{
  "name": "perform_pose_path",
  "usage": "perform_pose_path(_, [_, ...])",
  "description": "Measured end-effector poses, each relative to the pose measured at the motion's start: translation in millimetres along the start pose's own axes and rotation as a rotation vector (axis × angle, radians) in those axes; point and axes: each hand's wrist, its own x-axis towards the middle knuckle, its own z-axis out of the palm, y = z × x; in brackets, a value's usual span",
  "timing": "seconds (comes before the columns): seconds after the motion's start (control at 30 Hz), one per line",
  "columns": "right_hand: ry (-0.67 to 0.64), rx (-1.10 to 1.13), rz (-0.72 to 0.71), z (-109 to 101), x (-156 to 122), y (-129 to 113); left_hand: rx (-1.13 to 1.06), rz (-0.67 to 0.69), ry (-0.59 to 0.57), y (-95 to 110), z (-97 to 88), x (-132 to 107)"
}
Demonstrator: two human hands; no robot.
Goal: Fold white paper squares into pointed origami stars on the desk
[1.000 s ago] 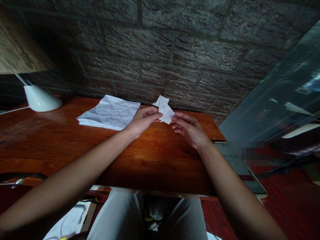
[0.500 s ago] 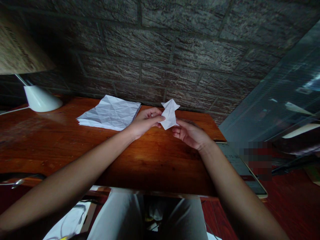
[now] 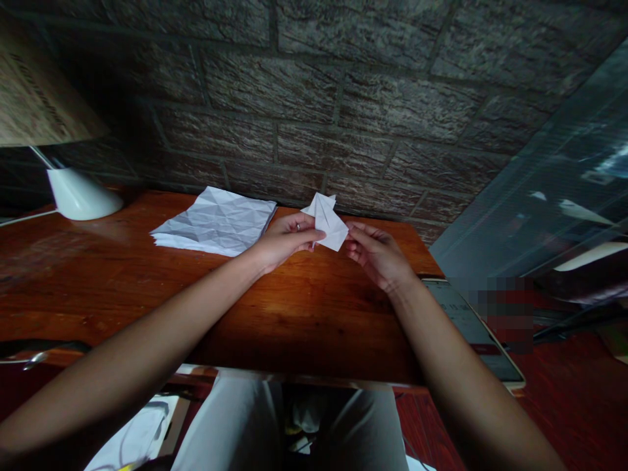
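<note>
A small white piece of folded paper [image 3: 330,224] with pointed flaps is held up above the wooden desk. My left hand [image 3: 289,241] pinches its lower left side, with the thumb across the front and a ring on one finger. On the other side, my right hand [image 3: 375,252] has its thumb and fingers closed at the paper's right corner. The back of the folded paper and the fingertips behind it are hidden.
A stack of white paper sheets [image 3: 216,219], the top one heavily creased, lies left of my hands. A lamp [image 3: 81,193] stands at the desk's far left. At the right edge lies a tablet-like device [image 3: 473,327]. Behind the wooden desk [image 3: 294,314] rises a brick wall [image 3: 304,85].
The folded paper has tilted to the left, its pointed top now leaning over my left hand. My right hand's fingers have moved slightly up and closed at the paper's right corner.
</note>
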Motion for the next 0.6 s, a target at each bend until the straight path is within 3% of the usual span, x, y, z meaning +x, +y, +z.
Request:
perform_pose_path(0.4, [-0.005, 0.061, 0.083, -0.1, -0.6, -3.3, 0.026, -0.009, -0.009, -1.7, -1.4, 1.3])
perform_pose_path(0.6, [0.062, 0.063, 0.089, 1.3, -0.9, -3.5, 0.214, 0.081, -0.104, -5.1, -4.4, 2.7])
